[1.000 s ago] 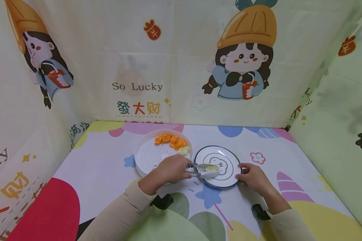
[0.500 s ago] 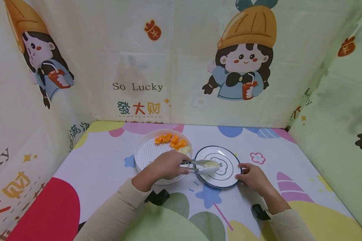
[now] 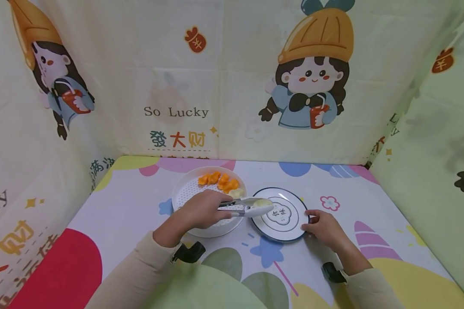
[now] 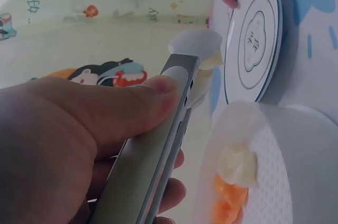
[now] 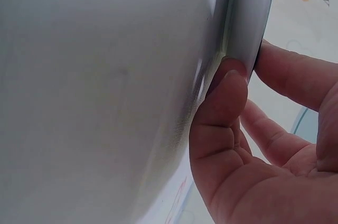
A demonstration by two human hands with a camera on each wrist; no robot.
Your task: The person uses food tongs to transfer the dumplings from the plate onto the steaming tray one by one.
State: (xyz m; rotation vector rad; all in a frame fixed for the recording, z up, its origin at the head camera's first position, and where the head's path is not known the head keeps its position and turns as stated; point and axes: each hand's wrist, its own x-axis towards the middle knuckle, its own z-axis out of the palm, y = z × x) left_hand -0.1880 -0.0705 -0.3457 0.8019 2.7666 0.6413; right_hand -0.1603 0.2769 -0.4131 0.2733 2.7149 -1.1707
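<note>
My left hand grips metal tongs with white tips, thumb along one arm in the left wrist view. Between the tips sits a pale dumpling, partly covered by them, above the left edge of a white plate with dark-blue rim lines. My right hand pinches the plate's right rim between thumb and fingers; the right wrist view shows the plate's underside close up, tilted. Beneath and behind my left hand stands a round white steamer tray with a perforated bottom.
Several orange dumplings lie along the tray's far right side. Another pale dumpling rests beside them. A printed cloth covers the table, and patterned curtains rise at its back and sides.
My left hand has moved left and slightly up with the tongs and the dumpling, from over the plate's middle to its left edge. The right hand and plate stay put.
</note>
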